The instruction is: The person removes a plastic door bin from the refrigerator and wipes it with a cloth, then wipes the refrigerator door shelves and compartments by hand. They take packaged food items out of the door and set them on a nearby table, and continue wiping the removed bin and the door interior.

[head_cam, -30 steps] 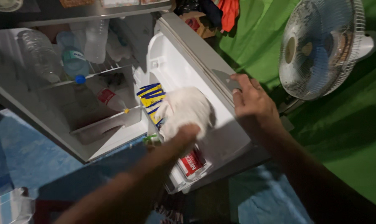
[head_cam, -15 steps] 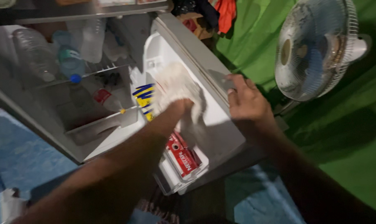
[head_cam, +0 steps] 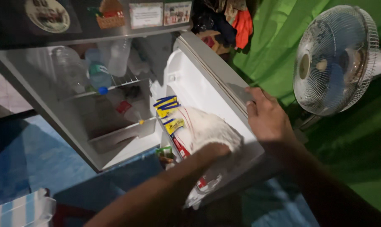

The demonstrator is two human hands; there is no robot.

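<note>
A small fridge stands open, its white door swung towards me. My left hand reaches in from the lower left and grips a white plastic bag that rests in the door shelf. Beside the bag are yellow-and-blue packets, and a red packet is partly hidden under it. My right hand clasps the outer edge of the door, fingers over its grey rim.
Inside the fridge, clear plastic bottles lie on a wire shelf above a pale drawer. A white standing fan is close on the right against green cloth. A blue-and-white striped object sits at the lower left.
My left hand has brought the white bag lower into the door shelf, where it now covers most of the red packet. My right hand has stayed on the door edge.
</note>
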